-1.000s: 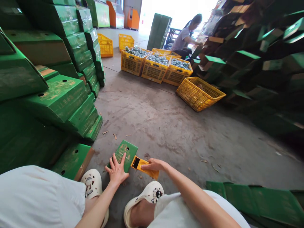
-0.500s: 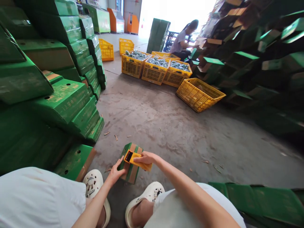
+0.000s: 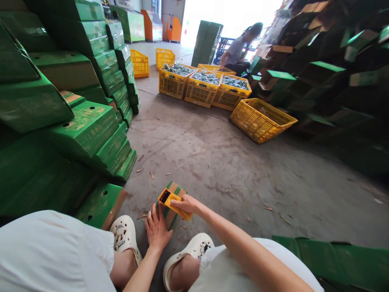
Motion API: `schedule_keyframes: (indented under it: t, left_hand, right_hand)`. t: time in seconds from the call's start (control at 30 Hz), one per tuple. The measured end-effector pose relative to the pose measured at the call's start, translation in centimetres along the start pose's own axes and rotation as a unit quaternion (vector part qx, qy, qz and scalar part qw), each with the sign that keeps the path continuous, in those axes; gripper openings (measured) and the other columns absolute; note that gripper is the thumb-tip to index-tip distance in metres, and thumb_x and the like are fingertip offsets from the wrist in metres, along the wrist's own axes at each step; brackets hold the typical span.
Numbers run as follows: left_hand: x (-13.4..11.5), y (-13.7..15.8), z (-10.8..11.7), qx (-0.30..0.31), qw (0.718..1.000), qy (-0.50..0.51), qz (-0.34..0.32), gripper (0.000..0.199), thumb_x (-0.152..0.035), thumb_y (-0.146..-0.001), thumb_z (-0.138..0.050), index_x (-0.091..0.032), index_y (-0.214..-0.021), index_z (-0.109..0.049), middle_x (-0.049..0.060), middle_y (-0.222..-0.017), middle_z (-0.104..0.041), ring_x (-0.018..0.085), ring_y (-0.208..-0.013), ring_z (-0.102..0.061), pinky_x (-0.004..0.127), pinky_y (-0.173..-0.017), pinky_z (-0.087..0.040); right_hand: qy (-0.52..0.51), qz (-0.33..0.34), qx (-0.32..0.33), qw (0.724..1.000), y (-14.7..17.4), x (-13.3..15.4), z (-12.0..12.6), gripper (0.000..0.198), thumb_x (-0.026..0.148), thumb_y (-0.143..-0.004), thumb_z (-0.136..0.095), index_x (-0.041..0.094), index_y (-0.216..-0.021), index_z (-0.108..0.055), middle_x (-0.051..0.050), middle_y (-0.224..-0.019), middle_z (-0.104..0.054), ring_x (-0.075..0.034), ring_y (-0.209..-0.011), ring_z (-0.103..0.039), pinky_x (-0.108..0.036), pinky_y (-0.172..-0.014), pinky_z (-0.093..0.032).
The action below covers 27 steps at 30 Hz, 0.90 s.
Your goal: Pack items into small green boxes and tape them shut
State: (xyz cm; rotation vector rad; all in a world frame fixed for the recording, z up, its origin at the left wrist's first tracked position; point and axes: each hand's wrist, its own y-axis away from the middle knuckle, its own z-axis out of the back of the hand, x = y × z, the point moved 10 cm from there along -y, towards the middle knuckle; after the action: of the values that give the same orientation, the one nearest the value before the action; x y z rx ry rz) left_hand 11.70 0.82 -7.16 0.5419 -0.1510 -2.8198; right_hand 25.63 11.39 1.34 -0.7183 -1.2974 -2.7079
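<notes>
A small green-and-brown cardboard box (image 3: 176, 190) sits on the floor between my shoes, partly covered by my hands. My right hand (image 3: 186, 203) is closed around a yellow tape dispenser (image 3: 174, 206) with a dark front end, held over the top of the box. Spread-fingered, my left hand (image 3: 158, 229) rests against the near left side of the box, its fingertips close to the dispenser's front. Whether the dispenser touches the cardboard I cannot tell.
Stacked green cartons (image 3: 88, 125) rise on my left, and more boxes (image 3: 319, 81) pile up at right. Yellow crates (image 3: 199, 92) with silvery-green contents stand ahead, near a tilted yellow crate (image 3: 263, 121). A seated person (image 3: 237, 50) works behind them. Flattened green cardboard (image 3: 337, 259) lies at lower right.
My left hand has turned and shifted right along the box, fingers now pointing forward. The dispenser stays in my right hand, slightly more tilted. The seated person's arm has lowered toward a crate.
</notes>
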Motion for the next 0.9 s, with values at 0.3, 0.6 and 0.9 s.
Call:
schedule_keyframes:
  t: [0.3, 0.6, 0.9]
  left_hand:
    - [0.7, -0.9, 0.9, 0.016, 1.0, 0.008, 0.01, 0.123, -0.025, -0.065, -0.077, -0.02, -0.167, -0.01, 0.021, -0.165, -0.027, 0.044, -0.147, -0.03, 0.059, -0.12, -0.024]
    - [0.3, -1.0, 1.1, 0.009, 1.0, -0.023, 0.01, 0.127, -0.025, -0.064, -0.078, -0.028, -0.168, -0.006, 0.019, -0.164, -0.029, 0.042, -0.146, -0.032, 0.062, -0.118, -0.026]
    - [1.9, -3.2, 2.0, 0.055, 0.998, 0.007, 0.019, 0.121, -0.03, -0.062, -0.078, -0.036, -0.166, -0.016, 0.017, -0.164, -0.028, 0.045, -0.143, -0.035, 0.061, -0.114, -0.026]
  right_hand:
    - [-0.091, -0.087, 0.016, 0.992, 9.2, -12.0, -1.1, 0.058, 0.074, -0.084, -0.06, 0.017, -0.087, -0.073, -0.005, -0.08, -0.068, -0.015, -0.067, -0.058, -0.023, -0.053, -0.034]
    - [-0.06, -0.106, 0.028, 0.992, 6.9, -13.6, -2.0, 0.055, 0.071, -0.082, -0.067, 0.017, -0.087, -0.074, -0.005, -0.082, -0.07, -0.017, -0.071, -0.062, -0.025, -0.055, -0.038]
    - [-0.024, -0.138, 0.038, 0.989, 2.4, -11.7, -2.1, 0.047, 0.064, -0.086, -0.069, 0.017, -0.078, -0.072, -0.006, -0.076, -0.07, -0.017, -0.066, -0.064, -0.026, -0.056, -0.041]
